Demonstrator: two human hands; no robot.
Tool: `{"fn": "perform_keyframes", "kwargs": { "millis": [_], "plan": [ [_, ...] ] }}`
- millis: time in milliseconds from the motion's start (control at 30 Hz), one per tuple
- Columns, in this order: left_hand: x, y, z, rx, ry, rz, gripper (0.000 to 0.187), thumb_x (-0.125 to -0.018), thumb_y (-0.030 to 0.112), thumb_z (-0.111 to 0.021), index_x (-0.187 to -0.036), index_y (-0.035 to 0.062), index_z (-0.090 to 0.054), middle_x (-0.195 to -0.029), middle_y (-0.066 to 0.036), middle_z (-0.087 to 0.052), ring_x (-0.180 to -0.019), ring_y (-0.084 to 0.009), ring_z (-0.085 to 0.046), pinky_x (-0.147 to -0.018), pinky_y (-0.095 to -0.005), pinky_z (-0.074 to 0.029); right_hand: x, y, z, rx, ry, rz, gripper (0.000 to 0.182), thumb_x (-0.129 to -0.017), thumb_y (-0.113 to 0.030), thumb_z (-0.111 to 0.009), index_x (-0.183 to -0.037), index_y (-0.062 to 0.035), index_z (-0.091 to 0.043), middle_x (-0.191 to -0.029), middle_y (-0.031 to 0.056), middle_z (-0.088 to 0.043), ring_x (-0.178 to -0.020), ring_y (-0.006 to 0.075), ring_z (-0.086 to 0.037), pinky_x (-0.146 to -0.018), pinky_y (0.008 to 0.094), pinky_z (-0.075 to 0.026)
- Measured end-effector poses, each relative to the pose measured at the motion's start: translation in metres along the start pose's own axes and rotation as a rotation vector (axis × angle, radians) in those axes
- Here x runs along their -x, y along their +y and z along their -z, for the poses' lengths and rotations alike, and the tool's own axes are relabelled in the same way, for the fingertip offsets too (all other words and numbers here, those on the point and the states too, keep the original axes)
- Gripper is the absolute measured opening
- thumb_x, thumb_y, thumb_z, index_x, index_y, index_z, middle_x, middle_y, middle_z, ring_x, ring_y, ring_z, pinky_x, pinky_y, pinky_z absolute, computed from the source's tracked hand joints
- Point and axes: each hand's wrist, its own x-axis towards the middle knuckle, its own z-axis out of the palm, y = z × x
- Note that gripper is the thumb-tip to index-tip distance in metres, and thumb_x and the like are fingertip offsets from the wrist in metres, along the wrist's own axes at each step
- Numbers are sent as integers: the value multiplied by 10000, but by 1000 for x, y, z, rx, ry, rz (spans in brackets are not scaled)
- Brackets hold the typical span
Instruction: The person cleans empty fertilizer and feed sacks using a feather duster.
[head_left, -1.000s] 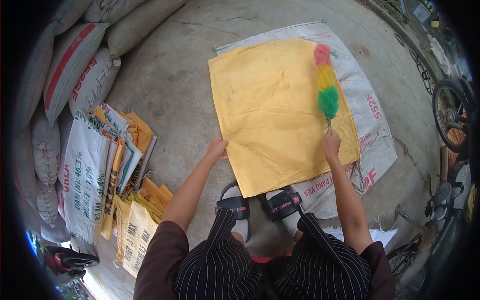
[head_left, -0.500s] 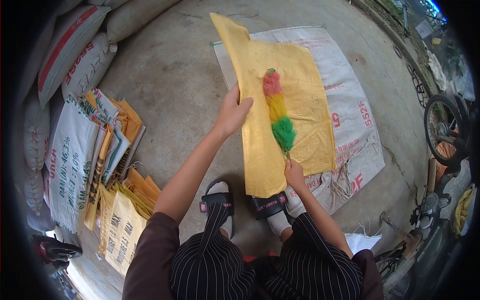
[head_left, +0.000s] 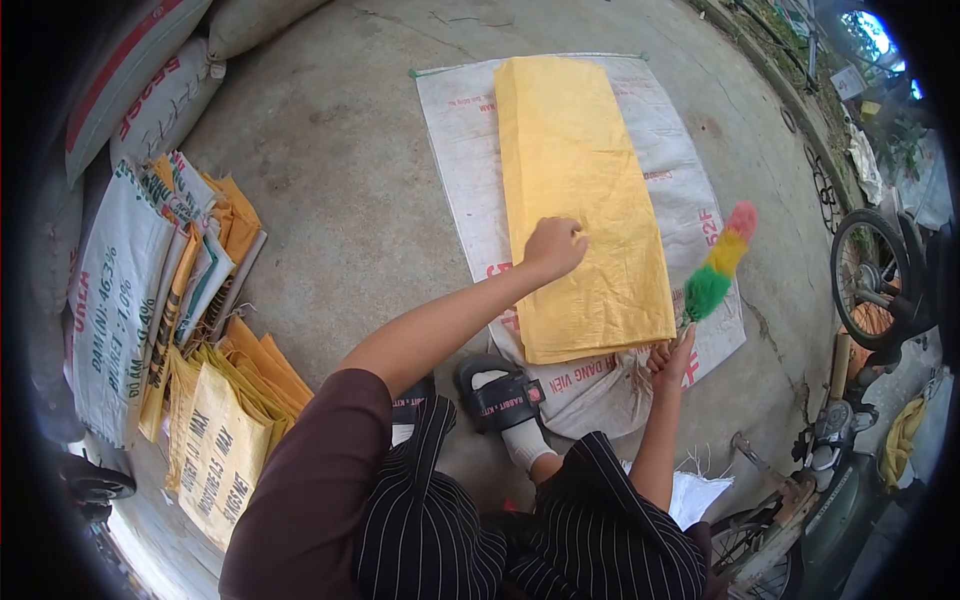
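Observation:
A yellow woven sack [head_left: 580, 150], folded into a long strip, lies on a flat white printed sack [head_left: 450, 140] on the floor. Over the middle of the yellow sack is my left hand [head_left: 555, 248], its fingers loosely curled and a little apart, holding nothing. My right hand [head_left: 672, 358] grips the handle of a feather duster [head_left: 720, 262] near the yellow sack's lower right corner. The duster's pink, yellow and green head tilts up and to the right, over the white sack's edge. The fist hides most of its handle.
Folded sacks [head_left: 120, 290] stand in a stack on the left, with more yellowish ones [head_left: 215, 440] in front. Filled sacks [head_left: 165, 110] are piled behind them. On the right are a bicycle wheel [head_left: 868, 270] and a motorbike [head_left: 850, 500]. My sandalled foot [head_left: 500, 395] is close to the sacks.
The yellow sack's raised left flap has been folded over and now lies flat. My left hand has let go of it and moved right. The duster has swung off the sack to the right.

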Motion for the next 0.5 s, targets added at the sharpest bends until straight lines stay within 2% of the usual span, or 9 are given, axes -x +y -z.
{"fn": "perform_keyframes", "kwargs": {
  "millis": [33, 67, 133, 167, 200, 267, 300, 400, 500],
  "plan": [
    [11, -16, -2, -115, 219, 118, 582, -746, 356, -615, -1182, 4, -454, -1052, -229, -557, -930, -307, -570, -836, -363, -438, 19, -5, -16, 101, 107, 166, 439, -816, -504, -518, -771, -70, -567, -546, -36, -435, -346, 55, -294, -316, 212, -203],
    [20, -29, -3, -232, 439, 234, 581, -722, 356, -644, -1148, 0, -473, -1040, -207, -567, -919, -292, -577, -829, -356, -444, 12, 1, -16, 97, 109, 158, 439, -816, -504, -518, -771, -70, -567, -546, -36, -435, -346, 55, -294, -316, 212, -203],
    [21, -47, 2, -248, 467, 405, 583, -703, 353, -663, -1125, -6, -483, -996, -181, -586, -880, -277, -591, -801, -350, -458, 3, 12, -28, 609, 306, 367, 339, -810, -368, -600, -849, -32, -611, -627, 11, -524, -446, 62, -418, -403, 212, -315],
    [19, -55, 4, -254, 499, 573, 585, -685, 351, -682, -1102, -11, -492, -953, -154, -605, -842, -262, -606, -774, -344, -472, 3, 14, -30, 605, 272, 245, 328, -798, -250, -629, -990, 14, -599, -758, 69, -601, -641, 110, -546, -582, 230, -416],
    [17, -62, 6, -256, 499, 574, 585, -685, 351, -682, -1102, -11, -492, -953, -154, -605, -842, -262, -606, -774, -344, -472, -2, 21, -31, 604, 271, 243, 328, -798, -250, -629, -990, 14, -599, -758, 69, -601, -641, 110, -546, -582, 230, -416],
    [10, -71, 9, 214, 172, 553, 639, -662, 359, -703, -1114, -35, -482, -971, -161, -599, -866, -244, -602, -773, -338, -473, -28, 49, -23, 933, 251, 376, 337, -790, -227, -625, -995, 38, -595, -814, 90, -623, -774, 156, -579, -701, 269, -434],
    [6, -74, 7, 214, 173, 552, 639, -662, 359, -703, -1114, -35, -482, -971, -161, -599, -866, -244, -602, -773, -338, -473, -32, 65, -34, 821, 170, 795, 315, -771, -254, -643, -927, 20, -626, -583, -19, -486, -426, 68, -399, -384, 250, -313],
    [-3, -94, -2, 365, 99, 572, 607, -681, 303, -696, -1124, -49, -475, -960, -147, -602, -867, -214, -603, -747, -328, -483, -24, 68, -37, 901, 203, 518, 293, -769, -252, -646, -876, 21, -628, -591, -17, -496, -440, 68, -411, -400, 252, -319],
    [-12, -120, -3, 548, 30, 567, 490, -700, 253, -676, -1070, -34, -532, -1014, -143, -598, -901, -247, -603, -765, -323, -484, -28, 74, -25, 930, 189, 551, 279, -768, -244, -645, -866, 17, -625, -594, -17, -500, -439, 66, -408, -397, 247, -310]
  ]
}}
